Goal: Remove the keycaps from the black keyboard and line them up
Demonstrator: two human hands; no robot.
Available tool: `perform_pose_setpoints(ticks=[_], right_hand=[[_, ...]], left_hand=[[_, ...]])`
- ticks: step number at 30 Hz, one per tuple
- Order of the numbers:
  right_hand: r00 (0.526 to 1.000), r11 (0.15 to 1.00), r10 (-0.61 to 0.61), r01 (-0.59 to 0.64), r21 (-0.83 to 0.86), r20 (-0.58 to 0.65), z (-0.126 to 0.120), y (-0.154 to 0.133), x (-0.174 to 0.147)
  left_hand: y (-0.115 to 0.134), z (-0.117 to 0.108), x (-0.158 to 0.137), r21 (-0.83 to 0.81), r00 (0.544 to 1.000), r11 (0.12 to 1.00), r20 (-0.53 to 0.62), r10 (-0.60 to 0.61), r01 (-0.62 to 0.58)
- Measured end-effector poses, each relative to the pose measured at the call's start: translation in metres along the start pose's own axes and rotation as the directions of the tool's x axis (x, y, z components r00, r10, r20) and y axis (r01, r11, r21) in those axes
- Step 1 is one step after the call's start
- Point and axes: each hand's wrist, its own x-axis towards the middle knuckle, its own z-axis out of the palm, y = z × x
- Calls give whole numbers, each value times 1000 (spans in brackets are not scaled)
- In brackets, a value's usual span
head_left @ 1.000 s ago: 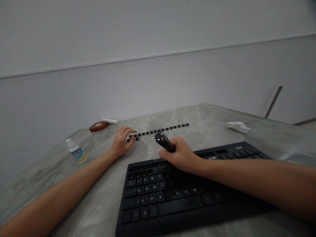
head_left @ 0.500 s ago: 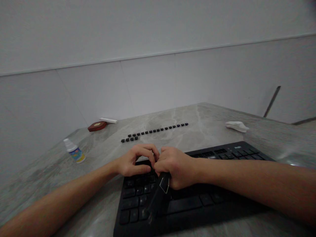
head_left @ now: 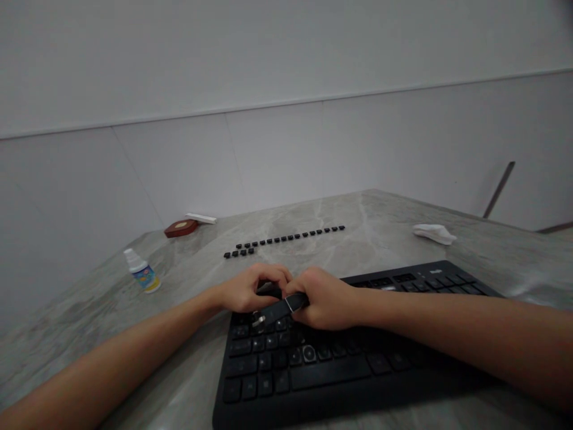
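Note:
A black keyboard [head_left: 329, 371] lies tilted on the tabletop in front of me, with several keys gone from its upper rows. My right hand [head_left: 324, 298] is closed round a slim black tool [head_left: 276, 312] with a thin metal wire across it and a shiny end pointing left over the keys. Its working end is hidden in my fingers. Against it, at the keyboard's upper left, my left hand [head_left: 253, 289] is curled with thumb and fingers drawn together; what its fingertips pinch is hidden. Beyond my hands, detached black keycaps [head_left: 290, 237] stand in a long row and a shorter one.
On the left of the grey marbled table [head_left: 192, 364] stands a small white spray bottle [head_left: 144, 275] with a blue and yellow label. A reddish-brown box [head_left: 180, 228] and a white strip [head_left: 201, 218] lie near the wall. A white cloth [head_left: 434, 233] is at the right.
The black tool has swung from pointing down toward me to pointing left across the keys, as my right wrist turned. The whole view has shifted slightly.

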Motion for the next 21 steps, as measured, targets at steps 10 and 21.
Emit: perform_pose_setpoints(ticks=[10,21], right_hand=[[995,994,92,-89,65,-39,-1,-2,1],[998,998,48,-46,34,-51,0,-1,1]], left_hand=[[0,1,0,-2,999,1000,-34,-24,24],[-2,2,0,-19,994,996,-53,-93,92]])
